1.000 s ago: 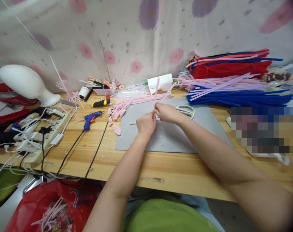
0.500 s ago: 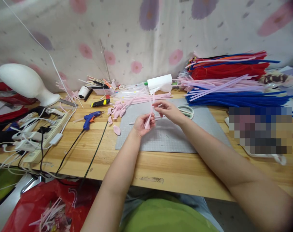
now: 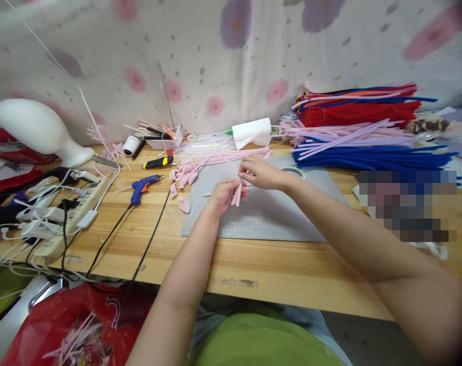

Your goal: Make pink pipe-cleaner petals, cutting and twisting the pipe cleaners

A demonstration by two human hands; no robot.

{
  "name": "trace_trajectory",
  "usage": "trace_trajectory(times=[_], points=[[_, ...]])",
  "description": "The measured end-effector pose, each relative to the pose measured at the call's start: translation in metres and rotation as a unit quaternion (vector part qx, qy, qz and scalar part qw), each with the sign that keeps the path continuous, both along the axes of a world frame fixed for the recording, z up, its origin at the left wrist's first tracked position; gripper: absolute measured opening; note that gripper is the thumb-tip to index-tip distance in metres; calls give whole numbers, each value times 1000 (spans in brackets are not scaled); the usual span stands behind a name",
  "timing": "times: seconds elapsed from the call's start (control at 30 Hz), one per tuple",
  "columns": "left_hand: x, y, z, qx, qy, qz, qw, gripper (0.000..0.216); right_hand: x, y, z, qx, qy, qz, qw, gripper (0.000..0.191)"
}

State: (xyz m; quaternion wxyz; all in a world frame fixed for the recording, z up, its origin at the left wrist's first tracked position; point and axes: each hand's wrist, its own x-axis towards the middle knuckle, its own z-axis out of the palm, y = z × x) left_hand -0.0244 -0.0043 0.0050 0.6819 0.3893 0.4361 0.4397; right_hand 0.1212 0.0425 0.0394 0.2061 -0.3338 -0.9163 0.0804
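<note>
Over the grey cutting mat both hands work a pink pipe cleaner. My left hand is closed around its lower, folded part, whose ends stick out downward. My right hand pinches the upper part just above and to the right, fingers pressed together. Finished pink loop shapes lie at the mat's left edge, and one more sits apart on the wood. Scissors lie on the mat, partly hidden behind my right wrist.
A blue glue gun with its cord lies left of the mat. A power strip with tangled cables fills the left. Stacks of red, pink and blue pipe cleaners lie at the back right. A red bag of scraps sits below the table edge.
The pipe cleaner stood upright a second ago; now it is folded down into my left hand. My left hand turned palm up, and my right hand moved back slightly.
</note>
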Motion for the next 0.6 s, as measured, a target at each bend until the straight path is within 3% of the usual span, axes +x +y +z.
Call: trace_trajectory(times=[0.07,0.1,0.23,0.3,0.37,0.43,0.6], points=[[4,-2,-2,102,149,46,983,20,-3,1,0,31,-33,-21,999,21],[5,-3,-3,154,235,75,957,22,-4,1,0,47,-45,-31,997,21],[10,-8,-4,279,506,168,798,27,-10,1,1,97,-49,-66,992,20],[11,-8,-5,297,548,182,760,29,-14,1,1,107,-35,-83,990,20],[11,-7,-7,301,546,192,758,29,-18,2,0,110,-25,-97,989,20],[10,-4,-9,293,517,206,778,28,-21,3,-2,111,-20,-107,988,21],[9,9,-16,260,326,234,878,20,-20,10,-1,101,-20,-96,990,23]])
